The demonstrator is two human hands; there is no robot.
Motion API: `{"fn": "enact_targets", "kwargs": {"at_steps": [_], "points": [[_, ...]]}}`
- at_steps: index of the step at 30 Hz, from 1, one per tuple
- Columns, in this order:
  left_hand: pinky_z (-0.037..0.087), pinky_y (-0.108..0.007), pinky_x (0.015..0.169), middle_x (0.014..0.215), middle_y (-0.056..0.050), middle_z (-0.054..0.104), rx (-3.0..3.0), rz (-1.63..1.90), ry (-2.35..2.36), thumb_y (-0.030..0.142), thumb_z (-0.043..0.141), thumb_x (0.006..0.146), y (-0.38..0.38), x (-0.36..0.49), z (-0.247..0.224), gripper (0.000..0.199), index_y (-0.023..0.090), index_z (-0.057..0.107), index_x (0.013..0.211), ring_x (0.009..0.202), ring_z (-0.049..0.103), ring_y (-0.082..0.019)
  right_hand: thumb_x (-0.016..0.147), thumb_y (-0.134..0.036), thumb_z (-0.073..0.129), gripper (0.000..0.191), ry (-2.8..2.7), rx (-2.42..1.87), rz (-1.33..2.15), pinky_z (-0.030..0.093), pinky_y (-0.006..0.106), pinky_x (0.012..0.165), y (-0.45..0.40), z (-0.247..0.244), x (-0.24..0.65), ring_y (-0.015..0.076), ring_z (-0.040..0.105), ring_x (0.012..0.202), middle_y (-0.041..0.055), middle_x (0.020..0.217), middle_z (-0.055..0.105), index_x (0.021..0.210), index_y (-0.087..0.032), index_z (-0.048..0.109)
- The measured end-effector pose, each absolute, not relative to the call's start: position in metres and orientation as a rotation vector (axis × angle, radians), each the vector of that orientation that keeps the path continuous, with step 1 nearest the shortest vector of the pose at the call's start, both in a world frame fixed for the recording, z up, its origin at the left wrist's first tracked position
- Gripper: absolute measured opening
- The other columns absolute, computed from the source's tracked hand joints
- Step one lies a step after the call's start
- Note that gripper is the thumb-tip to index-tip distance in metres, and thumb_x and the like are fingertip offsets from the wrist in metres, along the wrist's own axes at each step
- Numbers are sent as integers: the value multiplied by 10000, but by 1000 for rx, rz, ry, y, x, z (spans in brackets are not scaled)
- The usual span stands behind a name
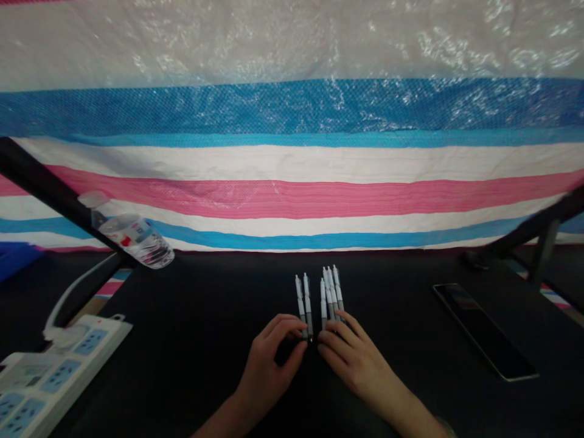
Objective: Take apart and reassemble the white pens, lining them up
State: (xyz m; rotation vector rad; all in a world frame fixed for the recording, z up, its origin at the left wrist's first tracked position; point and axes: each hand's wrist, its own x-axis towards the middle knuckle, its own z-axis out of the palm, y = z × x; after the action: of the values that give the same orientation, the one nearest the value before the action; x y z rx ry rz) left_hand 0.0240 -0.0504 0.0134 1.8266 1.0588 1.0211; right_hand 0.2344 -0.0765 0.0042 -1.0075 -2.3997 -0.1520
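Observation:
Two white-and-grey click pens [300,298] lie side by side on the black table, clickers pointing away from me. My left hand [278,350] is curled at their near ends, with thumb and forefinger closed around the tips. Just to the right, a group of several similar pens [333,289] lies close together; the leftmost one sits a little nearer to me. My right hand [351,353] has its bent fingers on the near ends of this group and covers them. A narrow gap separates the two sets.
A black phone [483,331] lies on the right of the table [205,316]. At the left stand a white power strip [68,365] with a plugged-in cable and a tilted clear plastic bottle [139,240] by a black bar. A striped plastic sheet [292,198] hangs behind.

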Motion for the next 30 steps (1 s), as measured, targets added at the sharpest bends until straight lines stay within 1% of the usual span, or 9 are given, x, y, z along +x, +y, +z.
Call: {"fn": "enact_targets", "kwargs": {"at_steps": [4, 7, 11, 15, 17, 20, 23, 26, 30], "points": [[567, -328, 760, 925, -44, 715, 1725, 1039, 1130, 145, 638, 873, -48, 18, 7, 207, 231, 684, 1056, 803, 692, -204, 984, -82, 523, 221, -2125, -996, -35, 542, 434, 880, -82, 15, 244, 235, 644, 945, 89, 1000, 731, 1109, -181, 677], [578, -348, 775, 972, -48, 706, 1583, 1019, 1148, 187, 622, 886, -47, 14, 4, 237, 232, 655, 1116, 830, 698, -207, 880, -79, 691, 183, -1704, -1076, 119, 541, 311, 650, -88, 13, 248, 193, 645, 775, 35, 830, 664, 1004, -210, 657], [565, -303, 605, 874, -16, 663, 1314, 925, 1098, 294, 654, 889, -48, 17, 3, 332, 223, 581, 1205, 662, 668, -171, 919, -232, 683, 108, -1200, -1253, 539, 509, 245, 561, -95, 9, 246, 144, 633, 603, -20, 688, 642, 905, -224, 577], [511, -264, 494, 804, 0, 661, 1018, 862, 1003, 408, 745, 829, -50, 22, 1, 493, 208, 539, 1230, 560, 642, -158, 935, -433, 662, 284, -871, -1221, 1107, 484, 232, 523, -99, 11, 233, 131, 601, 511, -22, 586, 662, 840, -230, 488], [487, -247, 500, 725, -3, 664, 932, 877, 969, 462, 736, 837, -50, 21, 1, 412, 177, 609, 1106, 546, 618, -145, 905, -500, 682, 347, -806, -1184, 1340, 468, 222, 504, -101, 9, 225, 124, 595, 491, -12, 582, 676, 845, -223, 482], [458, -224, 540, 610, 3, 632, 883, 961, 976, 488, 745, 833, -49, 18, 0, 352, 147, 684, 892, 554, 569, -120, 839, -617, 696, 488, -761, -1149, 1710, 459, 213, 461, -106, -1, 213, 129, 608, 471, 4, 600, 686, 994, -174, 558], [470, -221, 595, 683, -9, 665, 846, 1020, 1003, 456, 809, 785, -46, 16, -2, 344, 150, 740, 927, 616, 574, -120, 780, -712, 679, 661, -694, -1081, 2075, 382, 181, 369, -110, -15, 205, 105, 547, 380, -9, 560, 649, 1070, -123, 604], [507, -239, 664, 803, -38, 716, 800, 998, 997, 437, 815, 785, -45, 16, -6, 330, 164, 772, 967, 699, 617, -141, 747, -746, 671, 707, -636, -1043, 2201, 307, 161, 333, -112, -24, 202, 72, 463, 333, -35, 499, 596, 1043, -104, 642], [550, -276, 743, 835, -55, 750, 768, 967, 996, 417, 819, 788, -47, 17, -10, 284, 174, 787, 932, 779, 680, -183, 732, -778, 646, 700, -706, -1141, 2177, 225, 161, 304, -111, -23, 202, 46, 355, 298, -62, 452, 536, 942, -111, 665]]}}
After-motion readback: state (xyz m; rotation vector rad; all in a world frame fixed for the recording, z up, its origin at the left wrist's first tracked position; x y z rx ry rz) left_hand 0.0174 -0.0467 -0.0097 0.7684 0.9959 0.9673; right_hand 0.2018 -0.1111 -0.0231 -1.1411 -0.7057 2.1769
